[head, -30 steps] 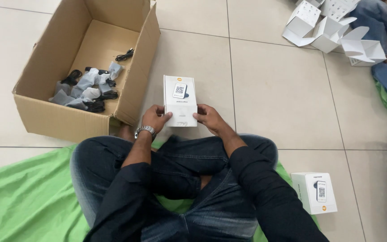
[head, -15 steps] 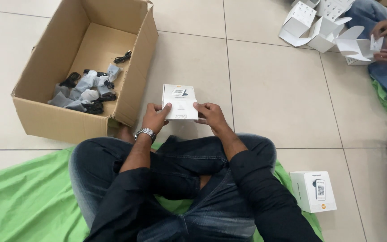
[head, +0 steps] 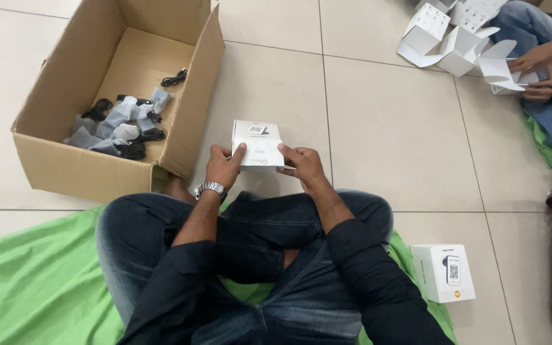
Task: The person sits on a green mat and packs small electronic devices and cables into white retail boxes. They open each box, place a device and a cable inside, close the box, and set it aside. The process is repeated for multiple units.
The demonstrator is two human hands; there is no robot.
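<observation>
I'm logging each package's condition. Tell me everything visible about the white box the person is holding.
The white box is small, rectangular, apparently cardboard, and looks closed. Its upturned face carries a small printed picture and some print. It is held tilted above the tiled floor, in front of the crossed legs. The left hand grips its left edge, thumb on top; the right hand grips its right edge.

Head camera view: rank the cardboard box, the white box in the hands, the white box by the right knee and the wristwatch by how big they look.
1. cardboard box
2-3. white box in the hands and white box by the right knee: alike, unranked
4. wristwatch
</observation>
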